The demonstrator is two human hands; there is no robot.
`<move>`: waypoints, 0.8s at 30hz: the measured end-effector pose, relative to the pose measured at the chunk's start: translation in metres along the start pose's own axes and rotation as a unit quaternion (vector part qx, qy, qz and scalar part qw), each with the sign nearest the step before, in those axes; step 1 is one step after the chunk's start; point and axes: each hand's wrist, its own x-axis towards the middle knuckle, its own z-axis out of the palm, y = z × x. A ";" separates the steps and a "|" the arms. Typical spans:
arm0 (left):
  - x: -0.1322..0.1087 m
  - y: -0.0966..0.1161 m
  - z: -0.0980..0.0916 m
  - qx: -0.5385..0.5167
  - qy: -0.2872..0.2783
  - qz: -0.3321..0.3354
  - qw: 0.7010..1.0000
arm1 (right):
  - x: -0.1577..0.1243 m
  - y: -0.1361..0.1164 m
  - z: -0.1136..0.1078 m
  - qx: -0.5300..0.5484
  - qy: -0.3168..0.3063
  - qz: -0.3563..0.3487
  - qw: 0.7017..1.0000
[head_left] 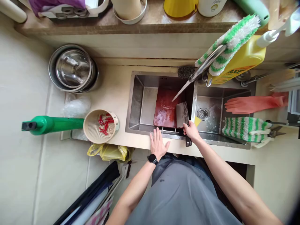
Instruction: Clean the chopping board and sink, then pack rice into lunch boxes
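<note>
In my right hand (191,130) is the black handle of a cleaver (182,115), whose broad wet blade lies over the right side of a red cutting board (165,109). The board is in the larger left basin of the steel sink (140,127). Water runs from the faucet (207,64) onto the board's surface. My left hand (158,144) lies flat with fingers apart on the front rim, its fingertips at the board's near edge; whether they press on it I cannot tell.
A strainer basket (90,125) with red chilies stands left of the sink, beside a green bottle (61,125) and stacked steel pots (73,68). Pink rubber gloves (254,104) and a striped cloth (246,128) hang at the right basin. Yellow detergent (248,59) stands behind.
</note>
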 end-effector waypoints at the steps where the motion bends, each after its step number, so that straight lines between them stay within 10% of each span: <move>1: 0.000 0.010 0.003 -0.004 0.005 -0.001 1.000 | -0.002 0.001 -0.002 -0.006 -0.005 -0.005 1.000; 5: 0.001 0.033 0.007 -0.002 0.011 0.028 1.000 | -0.007 0.005 -0.008 -0.032 -0.012 -0.024 0.999; 10: -0.005 0.042 -0.011 -0.044 -0.065 0.268 0.960 | -0.011 0.007 -0.013 -0.044 -0.005 -0.041 0.998; 13: 0.020 0.037 -0.034 -0.218 -0.026 0.166 0.961 | -0.014 0.008 -0.015 -0.032 0.007 -0.042 0.999; 15: 0.061 0.032 -0.052 -0.438 0.021 -0.039 0.898 | -0.018 0.009 -0.016 -0.028 0.012 -0.042 0.999; 17: 0.117 0.031 -0.068 -0.602 0.014 -0.193 0.775 | -0.023 0.010 -0.016 -0.032 0.016 -0.042 0.998; 24: 0.296 0.073 -0.081 -0.764 -0.079 -0.221 0.602 | -0.035 0.022 -0.012 -0.082 0.053 -0.068 0.993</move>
